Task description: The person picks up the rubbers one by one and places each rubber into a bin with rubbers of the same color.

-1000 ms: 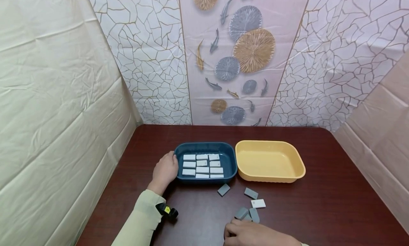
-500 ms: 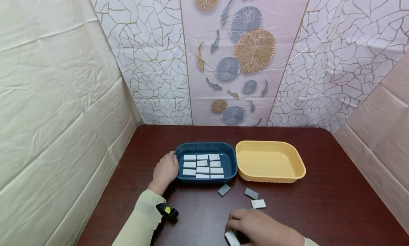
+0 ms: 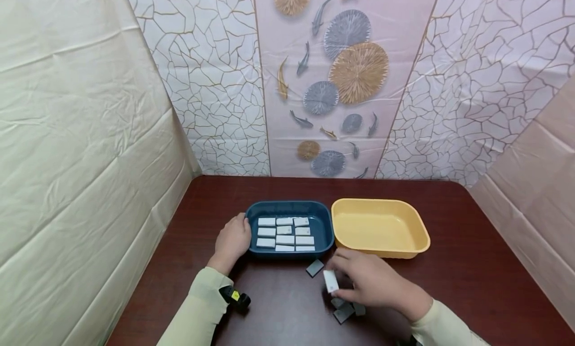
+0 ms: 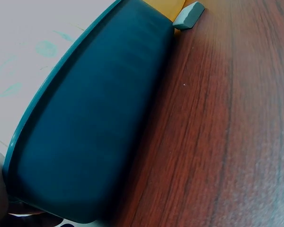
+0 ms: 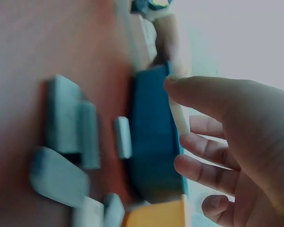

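Observation:
A white-faced rectangular tile [image 3: 331, 281] is pinched between the thumb and fingers of my right hand [image 3: 373, 281], raised over the table just in front of the trays. In the right wrist view the same tile [image 5: 179, 116] appears edge-on. My left hand [image 3: 232, 237] grips the left end of the dark blue tray [image 3: 324, 228], whose outer wall [image 4: 85, 113] fills much of the left wrist view. Rows of white tiles [image 3: 285, 239] lie flat inside that tray. Several grey-backed tiles [image 3: 344, 313] lie below my right hand, which partly covers them.
A yellow tray [image 3: 382, 226] with no tiles inside stands against the blue one's right side. One grey tile [image 3: 315, 268] lies just in front of the blue tray. The dark red table [image 3: 471, 266] ends at patterned cloth walls behind and at the sides.
From near the table's front edge, my right hand has picked up a white-faced tile and carried it forward toward the trays. My left hand has stayed on the blue tray.

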Tool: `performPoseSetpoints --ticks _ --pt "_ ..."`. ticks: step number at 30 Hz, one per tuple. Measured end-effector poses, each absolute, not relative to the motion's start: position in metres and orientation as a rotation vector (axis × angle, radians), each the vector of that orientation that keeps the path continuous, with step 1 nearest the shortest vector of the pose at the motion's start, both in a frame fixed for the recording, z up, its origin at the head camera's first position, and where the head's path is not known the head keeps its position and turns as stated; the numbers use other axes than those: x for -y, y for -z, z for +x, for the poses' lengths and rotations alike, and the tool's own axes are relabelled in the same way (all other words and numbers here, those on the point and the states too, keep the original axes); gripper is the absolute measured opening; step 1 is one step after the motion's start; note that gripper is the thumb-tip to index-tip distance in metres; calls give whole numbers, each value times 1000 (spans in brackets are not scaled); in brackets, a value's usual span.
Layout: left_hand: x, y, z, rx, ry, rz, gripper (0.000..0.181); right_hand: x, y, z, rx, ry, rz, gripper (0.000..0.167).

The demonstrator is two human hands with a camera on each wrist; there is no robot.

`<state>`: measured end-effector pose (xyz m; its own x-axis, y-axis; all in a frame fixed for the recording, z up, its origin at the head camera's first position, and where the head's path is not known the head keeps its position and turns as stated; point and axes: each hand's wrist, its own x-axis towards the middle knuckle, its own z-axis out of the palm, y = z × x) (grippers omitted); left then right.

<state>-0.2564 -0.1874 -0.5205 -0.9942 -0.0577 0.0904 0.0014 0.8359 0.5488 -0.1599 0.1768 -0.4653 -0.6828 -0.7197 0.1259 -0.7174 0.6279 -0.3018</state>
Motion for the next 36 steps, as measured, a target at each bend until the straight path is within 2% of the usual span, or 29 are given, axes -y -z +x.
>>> performPoseSetpoints --ticks 15,22,36 --pt "188 517 -257 2906 860 43 43 -165 442 -224 -3038 389 -983 38" --pt "189 520 -257 2927 870 65 44 -153 443 -254 -3028 366 -847 40" --pt "187 523 -259 2917 865 53 44 -135 452 -285 -3057 253 -880 44"
